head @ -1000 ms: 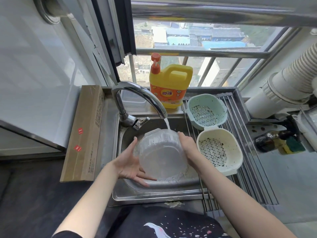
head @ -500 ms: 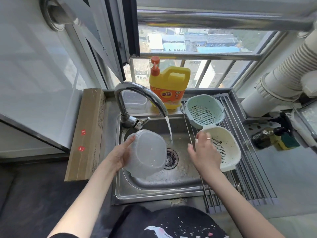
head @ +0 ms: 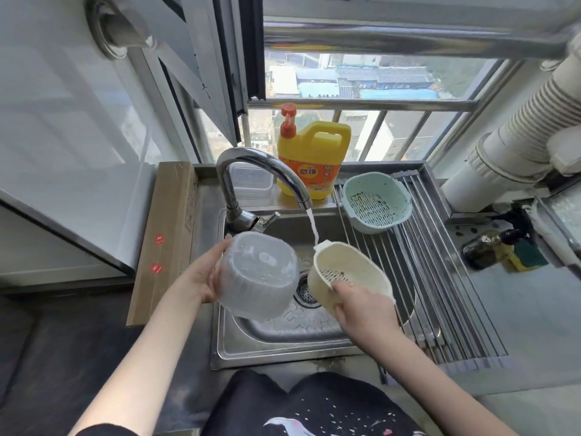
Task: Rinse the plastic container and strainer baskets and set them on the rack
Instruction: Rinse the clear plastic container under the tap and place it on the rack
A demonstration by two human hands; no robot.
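My left hand (head: 201, 278) grips the clear plastic container (head: 257, 278) by its rim, tilted with its base toward me, over the left of the sink (head: 283, 338). My right hand (head: 361, 306) grips the near edge of the cream strainer basket (head: 345, 272), tilted over the sink. Water from the tap (head: 261, 171) strikes the cream basket's far rim. Dark specks lie on its holed bottom. The green strainer basket (head: 374, 199) sits on the roll-up rack (head: 440, 294) at the back.
A yellow detergent bottle (head: 311, 158) stands behind the sink by the window. A flat cardboard box (head: 166, 240) lies left of the sink. A dark bottle and a sponge (head: 503, 250) sit right of the rack. A white duct pipe (head: 509, 140) runs above them.
My right hand has taken the cream basket off the rack and brought it under the running water. My left hand holds the clear container alone, moved to the left out of the stream.
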